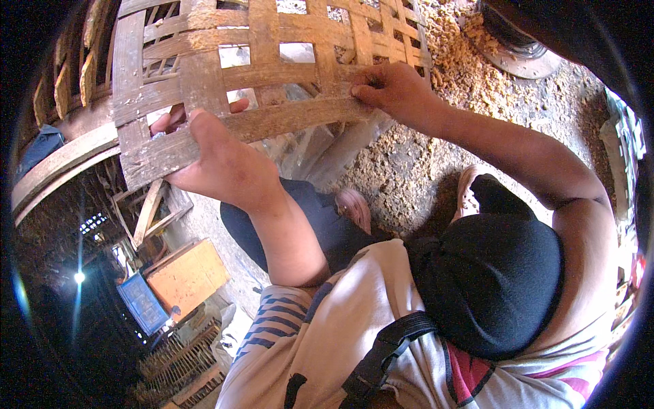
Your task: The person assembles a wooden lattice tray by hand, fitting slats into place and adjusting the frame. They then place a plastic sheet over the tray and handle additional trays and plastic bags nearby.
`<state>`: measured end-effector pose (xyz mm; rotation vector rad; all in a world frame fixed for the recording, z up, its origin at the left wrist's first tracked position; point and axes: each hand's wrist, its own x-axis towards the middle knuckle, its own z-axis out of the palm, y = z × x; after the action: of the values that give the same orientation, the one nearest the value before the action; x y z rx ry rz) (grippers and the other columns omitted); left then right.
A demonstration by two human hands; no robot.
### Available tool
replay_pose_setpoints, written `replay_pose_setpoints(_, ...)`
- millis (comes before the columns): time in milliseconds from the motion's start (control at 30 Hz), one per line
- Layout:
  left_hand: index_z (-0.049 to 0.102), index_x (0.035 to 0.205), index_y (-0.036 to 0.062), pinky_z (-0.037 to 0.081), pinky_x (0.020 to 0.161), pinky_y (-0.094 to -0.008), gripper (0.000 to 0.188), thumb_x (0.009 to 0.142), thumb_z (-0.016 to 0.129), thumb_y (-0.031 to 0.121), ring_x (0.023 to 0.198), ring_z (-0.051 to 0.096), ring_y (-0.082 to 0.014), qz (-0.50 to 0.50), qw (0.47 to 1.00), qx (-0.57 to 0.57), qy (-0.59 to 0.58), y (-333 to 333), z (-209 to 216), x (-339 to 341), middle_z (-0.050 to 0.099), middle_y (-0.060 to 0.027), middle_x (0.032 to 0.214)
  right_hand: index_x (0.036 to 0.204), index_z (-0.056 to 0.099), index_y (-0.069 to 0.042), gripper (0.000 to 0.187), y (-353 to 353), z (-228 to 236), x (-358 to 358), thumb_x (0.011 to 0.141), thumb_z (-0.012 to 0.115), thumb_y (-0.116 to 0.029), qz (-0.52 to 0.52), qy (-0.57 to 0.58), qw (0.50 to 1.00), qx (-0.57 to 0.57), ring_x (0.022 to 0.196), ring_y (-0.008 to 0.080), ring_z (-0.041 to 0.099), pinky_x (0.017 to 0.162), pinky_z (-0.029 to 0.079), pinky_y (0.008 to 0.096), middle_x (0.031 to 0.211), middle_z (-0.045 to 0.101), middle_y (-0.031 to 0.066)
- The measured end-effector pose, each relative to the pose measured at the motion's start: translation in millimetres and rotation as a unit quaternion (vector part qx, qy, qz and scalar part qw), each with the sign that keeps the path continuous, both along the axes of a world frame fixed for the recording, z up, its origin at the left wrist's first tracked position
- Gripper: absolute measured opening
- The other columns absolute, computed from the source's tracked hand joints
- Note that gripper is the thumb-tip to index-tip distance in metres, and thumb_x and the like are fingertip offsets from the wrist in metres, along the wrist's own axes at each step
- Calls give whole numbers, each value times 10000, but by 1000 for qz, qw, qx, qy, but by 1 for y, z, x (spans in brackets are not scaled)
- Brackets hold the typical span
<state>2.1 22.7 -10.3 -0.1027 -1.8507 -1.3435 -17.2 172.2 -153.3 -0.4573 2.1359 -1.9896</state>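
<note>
Brown, weathered slats, bamboo or wood by the look of them, make up the open-weave panel [269, 71] that fills the top of the head view, held up tilted before the person and above a floor littered with pale crumbly material [402, 180]. The left hand [235, 160] is clamped on its near edge toward the left corner, thumb on the facing side and fingertips showing through the gaps behind. The right hand [402, 95] is closed in what looks like a pinch on the same edge farther right; its hidden fingers cannot be told. The panel should prove light for its breadth, stiff yet a little springy, dry and rough rather than slippery, with thin slats that might split or shed splinters. The broad border strip and the crossings look the soundest holds, one hand near each end. No writing can be read on the panel, and any markings on the blue crate [142, 303] are too small to make out.
</note>
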Motion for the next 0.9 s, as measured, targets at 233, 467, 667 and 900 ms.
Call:
replay_pose_setpoints(233,416,1151,7,552,573,-279,313,852,503,-13,862,577,-166,5,1000,-15,-15,-2,2,2,532,-126,1049,940,623,-71,217,6,-11,-2,871,616,-277,-99,153,963,197,679,310,644,646,497,425,702,641,123)
replay_pose_setpoints(467,415,1128,-1,567,566,-282,278,861,491,-15,816,591,-174,-14,1000,-10,3,5,3,3,534,-131,1031,1111,603,-134,302,15,5,-18,814,653,-153,-93,321,938,88,854,260,624,739,498,400,874,602,85)
replay_pose_setpoints(667,410,1129,-5,574,557,-282,283,855,480,-31,790,594,-182,-11,1000,-23,-4,8,5,4,533,-132,1023,1145,608,-141,323,7,20,-30,825,652,-151,-92,432,882,165,856,279,602,731,516,402,884,588,67)
replay_pose_setpoints(900,410,1109,-1,570,540,-279,284,840,485,-53,760,588,-191,-16,999,-25,11,11,3,4,518,-144,1023,1051,649,-136,256,20,26,-43,799,688,-152,-81,516,837,164,840,261,613,687,531,389,898,602,38)
